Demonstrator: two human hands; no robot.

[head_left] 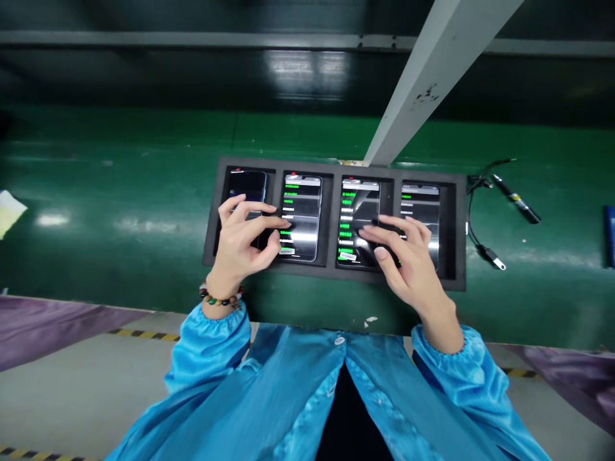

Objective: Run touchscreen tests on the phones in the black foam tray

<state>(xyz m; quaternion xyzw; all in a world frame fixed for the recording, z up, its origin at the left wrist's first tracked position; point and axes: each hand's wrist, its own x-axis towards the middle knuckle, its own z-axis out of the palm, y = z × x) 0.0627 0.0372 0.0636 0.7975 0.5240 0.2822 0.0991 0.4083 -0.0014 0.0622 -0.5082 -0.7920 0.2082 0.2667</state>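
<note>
A dark foam tray (331, 275) with separate compartments lies in front of me, a smartphone in each. My left hand (247, 237) is open over the leftmost phone (247, 184), whose screen is mostly dark. Its index fingertip is at the screen of the second phone (305, 218), which shows a list in green and white text. Over the third phone (353, 205), with a similar list, my right hand (406, 256) is open with a fingertip at the screen. That hand partly covers the rightmost phone (423, 195), which is also lit.
On the green tabletop (120, 192), a black cable (473, 224) and a black pen-like tool (516, 198) lie right of the tray. A slanted grey post (432, 77) rises behind it. Yellowish paper (9, 212) is at far left, a blue object (610, 234) at far right.
</note>
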